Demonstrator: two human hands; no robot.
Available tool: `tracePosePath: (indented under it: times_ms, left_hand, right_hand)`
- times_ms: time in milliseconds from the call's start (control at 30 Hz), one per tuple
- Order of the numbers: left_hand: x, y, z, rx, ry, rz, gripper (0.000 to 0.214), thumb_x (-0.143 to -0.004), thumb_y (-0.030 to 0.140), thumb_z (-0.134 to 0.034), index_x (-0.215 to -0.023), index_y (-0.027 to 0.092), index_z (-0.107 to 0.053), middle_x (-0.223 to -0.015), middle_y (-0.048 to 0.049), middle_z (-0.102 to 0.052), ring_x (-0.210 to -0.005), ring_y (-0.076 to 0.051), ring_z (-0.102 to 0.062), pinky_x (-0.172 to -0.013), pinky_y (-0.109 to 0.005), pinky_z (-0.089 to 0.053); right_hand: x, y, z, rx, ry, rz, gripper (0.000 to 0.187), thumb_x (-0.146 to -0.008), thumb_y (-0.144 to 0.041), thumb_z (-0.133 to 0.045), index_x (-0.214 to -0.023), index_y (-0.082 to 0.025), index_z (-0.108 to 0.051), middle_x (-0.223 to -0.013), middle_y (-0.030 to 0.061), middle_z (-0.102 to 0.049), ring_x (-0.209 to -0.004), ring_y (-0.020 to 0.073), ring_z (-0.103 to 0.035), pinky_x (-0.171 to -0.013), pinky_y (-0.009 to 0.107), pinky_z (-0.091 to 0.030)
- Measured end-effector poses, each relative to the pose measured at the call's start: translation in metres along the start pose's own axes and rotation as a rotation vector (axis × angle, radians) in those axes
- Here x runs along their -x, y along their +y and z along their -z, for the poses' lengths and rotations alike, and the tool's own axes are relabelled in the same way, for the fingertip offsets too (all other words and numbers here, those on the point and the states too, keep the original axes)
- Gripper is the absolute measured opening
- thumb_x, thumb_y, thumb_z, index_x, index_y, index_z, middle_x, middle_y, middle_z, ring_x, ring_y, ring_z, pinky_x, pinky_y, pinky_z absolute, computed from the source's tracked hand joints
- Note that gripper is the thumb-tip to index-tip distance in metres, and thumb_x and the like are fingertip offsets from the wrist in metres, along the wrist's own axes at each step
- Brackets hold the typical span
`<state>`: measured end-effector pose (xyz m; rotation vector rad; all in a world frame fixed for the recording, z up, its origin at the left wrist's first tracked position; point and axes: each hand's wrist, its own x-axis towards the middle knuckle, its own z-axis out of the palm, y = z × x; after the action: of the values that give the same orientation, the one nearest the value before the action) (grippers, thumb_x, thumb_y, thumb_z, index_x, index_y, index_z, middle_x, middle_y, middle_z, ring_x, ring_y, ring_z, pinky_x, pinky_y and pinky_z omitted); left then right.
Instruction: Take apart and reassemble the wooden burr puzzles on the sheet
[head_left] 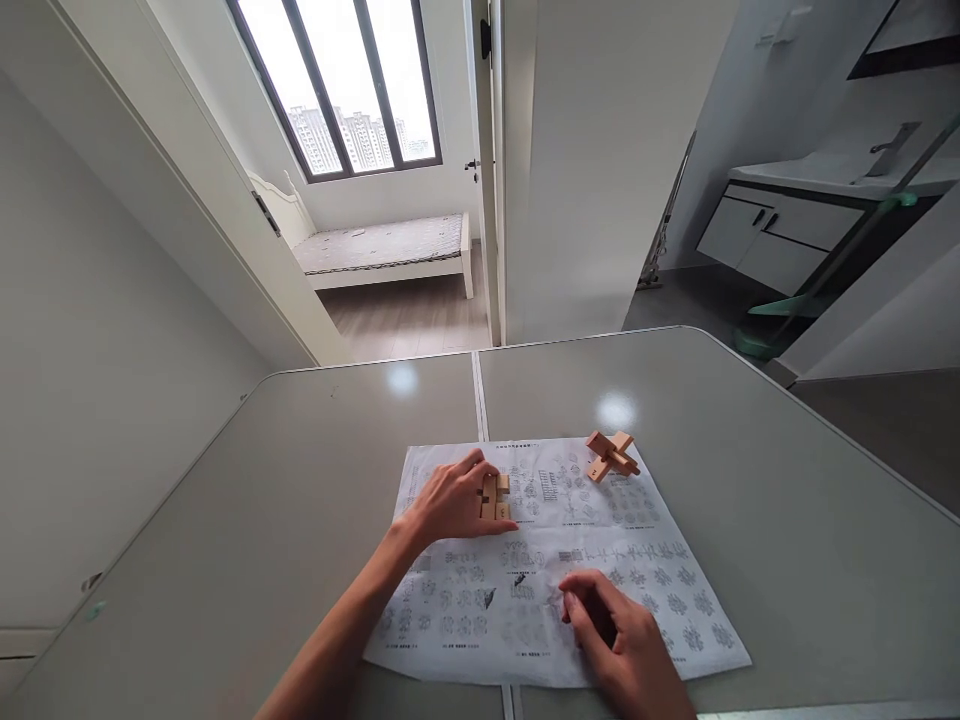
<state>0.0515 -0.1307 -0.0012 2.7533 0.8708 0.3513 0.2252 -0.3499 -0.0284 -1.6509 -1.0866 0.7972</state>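
My left hand (453, 498) reaches over several small wooden puzzle blocks (496, 497) on a printed sheet. Its thumb lies along their near edge and its fingers curl round their far side, so the hand grips them and partly hides them. Nearer the front edge, my right hand (622, 640) rests above the paper, fingers curled in toward the thumb, with nothing visible in it. At the sheet's far right corner sits an assembled wooden interlocking puzzle (612, 456), its notched bars crossing one another. The instruction sheet (540, 560) carries rows of small line diagrams.
Under the sheet is a grey table (322, 500) with a seam (479, 395) running down its middle. Beyond it, a doorway opens on a bed (390, 245) below a window (345, 90). A sink cabinet (787, 225) stands at the far right.
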Motion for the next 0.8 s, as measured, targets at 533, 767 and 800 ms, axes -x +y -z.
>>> tracePosePath:
  times_ms: [533,767,800]
  left_hand:
    - [-0.002,0.024,-0.026,0.056,-0.037,-0.255,0.078,-0.076,0.082,-0.067,-0.122,0.020,-0.064,-0.114,-0.0104,-0.064,-0.079,-0.021,-0.068,-0.073,-0.033,-0.052]
    - [-0.001,0.022,-0.027,0.115,-0.062,-0.252,0.077,-0.075,0.077,-0.073,-0.127,0.021,-0.062,-0.119,-0.0107,-0.064,-0.090,-0.025,-0.069,-0.077,-0.037,-0.054]
    - [-0.001,0.021,-0.025,0.136,-0.081,-0.258,0.080,-0.074,0.077,-0.074,-0.130,0.022,-0.060,-0.121,-0.0110,-0.064,-0.093,-0.026,-0.069,-0.080,-0.038,-0.055]
  right_hand:
    - [-0.013,-0.007,0.015,0.155,-0.205,-0.031,0.031,-0.101,-0.049,-0.051,-0.095,-0.024,-0.069,-0.080,0.0025,-0.074,-0.074,0.0218,-0.068,-0.068,0.029,-0.051]
    - [-0.017,-0.023,0.015,0.285,-0.312,0.009,0.024,-0.103,-0.039,-0.048,-0.097,-0.025,-0.066,-0.092,0.0029,-0.075,-0.082,0.0225,-0.070,-0.076,0.032,-0.052]
    - [-0.016,-0.023,0.014,0.301,-0.306,0.019,0.022,-0.103,-0.038,-0.048,-0.097,-0.026,-0.066,-0.092,0.0030,-0.075,-0.082,0.0229,-0.070,-0.076,0.033,-0.052]
